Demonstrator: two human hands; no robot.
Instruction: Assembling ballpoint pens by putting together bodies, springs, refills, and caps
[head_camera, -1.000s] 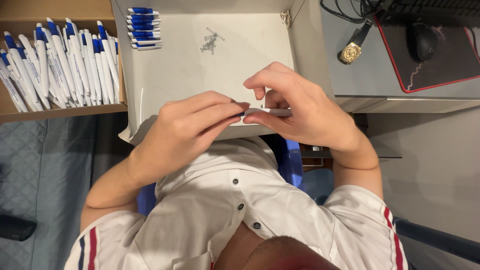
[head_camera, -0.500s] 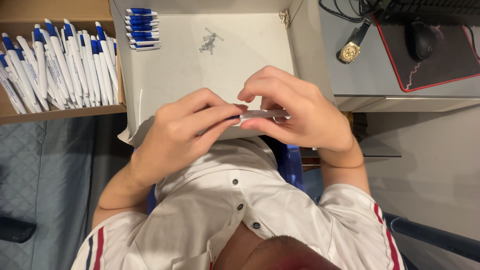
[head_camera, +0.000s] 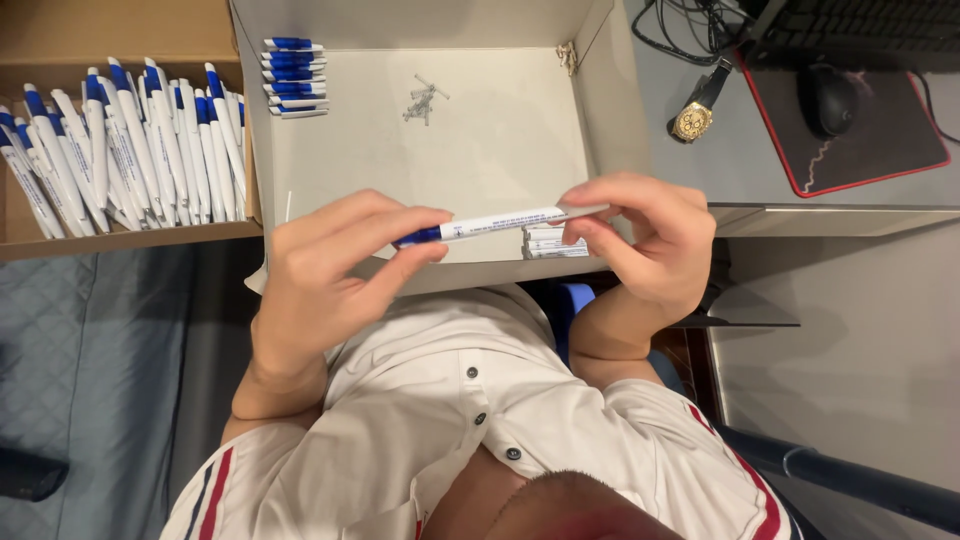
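White and blue, a pen is now being held out full length between the two hands, where half a second ago the fingertips were being pressed close together over something almost hidden. The hands are being drawn apart along it. The blue end is being pinched by the left hand, thumb under and forefinger over; the grey tip is being pinched by the right hand in the same way. Both grips are being kept closed on the pen, which is being held nearly level, just above the near edge of the box.

Judged from this, the joining of the parts is being finished, and a whole pen is being shown.

Just beyond the right grip, a few white barrels are lying in the box. Farther beyond, small grey parts are lying loose, and blue caps are being kept in a row beyond the left grip. Well to the left of it, many finished pens are lying in a tray. On the counter to the right, a watch and a mouse are lying.
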